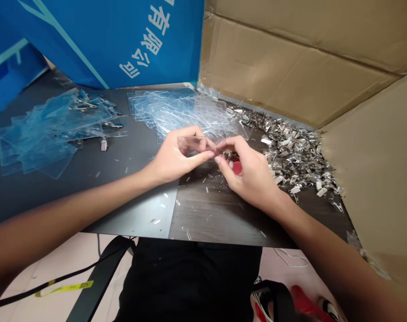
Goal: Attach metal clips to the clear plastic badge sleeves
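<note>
My left hand (179, 155) pinches a clear rectangular plastic badge holder (194, 145) by its edge. My right hand (248, 175) grips a small metal clip (229, 155) between finger and thumb, close against the holder's end. Fingers partly hide the clip. A red object (237, 168) shows just beside my right fingers, its shape hidden. Behind my hands lies a stack of clear holders (176, 109), with a second, looser heap (52, 138) to the left. A large pile of metal clips (292, 156) spreads to the right of my right hand.
Small clear plastic strips are scattered over the dark table (89, 210). Cardboard box flaps (290, 58) rise at the back and right, and a blue printed banner (122, 40) stands behind the table. Below its front edge are my dark-clothed lap and a yellow-tagged strap (65, 287).
</note>
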Demonstrator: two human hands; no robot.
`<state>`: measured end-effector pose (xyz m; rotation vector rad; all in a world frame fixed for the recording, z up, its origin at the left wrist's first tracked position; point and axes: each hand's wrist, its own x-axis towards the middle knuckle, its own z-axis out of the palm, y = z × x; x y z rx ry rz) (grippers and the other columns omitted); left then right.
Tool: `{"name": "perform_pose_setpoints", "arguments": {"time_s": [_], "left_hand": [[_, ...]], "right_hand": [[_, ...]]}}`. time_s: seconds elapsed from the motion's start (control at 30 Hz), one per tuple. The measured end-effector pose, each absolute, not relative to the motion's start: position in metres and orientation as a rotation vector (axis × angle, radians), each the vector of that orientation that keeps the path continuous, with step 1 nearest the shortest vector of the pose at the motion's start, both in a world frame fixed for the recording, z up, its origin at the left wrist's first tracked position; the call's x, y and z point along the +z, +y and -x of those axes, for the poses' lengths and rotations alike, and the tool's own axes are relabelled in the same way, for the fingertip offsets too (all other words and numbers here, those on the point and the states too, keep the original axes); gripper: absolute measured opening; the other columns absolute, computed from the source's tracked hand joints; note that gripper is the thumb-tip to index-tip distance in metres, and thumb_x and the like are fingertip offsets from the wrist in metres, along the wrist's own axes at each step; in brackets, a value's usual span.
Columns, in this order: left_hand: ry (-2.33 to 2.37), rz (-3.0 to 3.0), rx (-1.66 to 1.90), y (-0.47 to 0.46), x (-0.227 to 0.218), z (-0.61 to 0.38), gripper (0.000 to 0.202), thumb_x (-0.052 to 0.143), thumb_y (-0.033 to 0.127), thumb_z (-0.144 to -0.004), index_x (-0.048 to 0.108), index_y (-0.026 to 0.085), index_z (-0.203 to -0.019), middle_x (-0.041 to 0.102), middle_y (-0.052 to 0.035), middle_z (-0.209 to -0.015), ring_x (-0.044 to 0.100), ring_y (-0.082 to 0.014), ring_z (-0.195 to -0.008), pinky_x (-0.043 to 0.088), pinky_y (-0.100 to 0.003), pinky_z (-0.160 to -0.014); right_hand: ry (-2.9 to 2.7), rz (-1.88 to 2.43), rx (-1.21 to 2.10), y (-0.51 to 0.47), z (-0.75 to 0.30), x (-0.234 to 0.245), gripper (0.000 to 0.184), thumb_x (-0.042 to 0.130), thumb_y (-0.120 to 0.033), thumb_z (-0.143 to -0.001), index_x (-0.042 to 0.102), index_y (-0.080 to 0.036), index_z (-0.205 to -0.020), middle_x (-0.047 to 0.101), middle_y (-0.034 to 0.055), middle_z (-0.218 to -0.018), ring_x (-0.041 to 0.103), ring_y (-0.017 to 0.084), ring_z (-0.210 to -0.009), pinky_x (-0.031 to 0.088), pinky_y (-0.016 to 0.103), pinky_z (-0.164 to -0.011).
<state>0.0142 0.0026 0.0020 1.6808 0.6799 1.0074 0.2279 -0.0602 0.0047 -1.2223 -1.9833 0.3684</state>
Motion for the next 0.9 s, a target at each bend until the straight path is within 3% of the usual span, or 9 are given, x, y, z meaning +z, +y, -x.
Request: {"name": "perform_pose_setpoints", "arguments": {"time_s": [0.23, 0.53, 0.9], "left_hand": [[0.682, -1.705, 1.064, 0.0036, 0.0021, -0.0147, 0.036, 0.09, 0.039, -0.087, 0.058, 0.022, -0.087, 0.084, -0.0064, -0.096, 0.084, -0.0226, -0.096, 0.071, -0.04, -0.096], [0.705, -1.769, 1.179, 0.0001, 0.0014, -0.0143, 0.026, 0.089, 0.031, -0.088, 0.065, 0.021, -0.089, 0.084, -0.0053, -0.094, 0.083, -0.021, -0.091, 0.071, -0.037, -0.09], [0.692, -1.799, 1.094, 0.0018, 0.0031, -0.0129, 0.022, 0.088, 0.028, -0.09, 0.068, 0.02, -0.091, 0.085, -0.0066, -0.096, 0.084, -0.0205, -0.09, 0.071, -0.036, -0.09]], "right_hand": [[-1.99, 1.175, 0.278, -0.0598, -0.2274, 0.0052, 0.013, 0.062, -0.026, -0.108, 0.068, -0.021, -0.119, 0.08, 0.0103, -0.113, 0.075, 0.023, -0.097, 0.062, 0.039, -0.087], [-1.932, 1.201, 0.216, -0.0601, -0.2255, 0.0067, 0.003, 0.069, -0.025, -0.106, 0.071, -0.023, -0.105, 0.082, 0.0058, -0.103, 0.074, 0.021, -0.09, 0.059, 0.038, -0.083], [-1.955, 1.189, 0.303, -0.0579, -0.2301, 0.009, 0.009, 0.068, -0.018, -0.105, 0.069, -0.024, -0.098, 0.081, 0.0048, -0.097, 0.074, 0.022, -0.09, 0.057, 0.037, -0.084]]}}
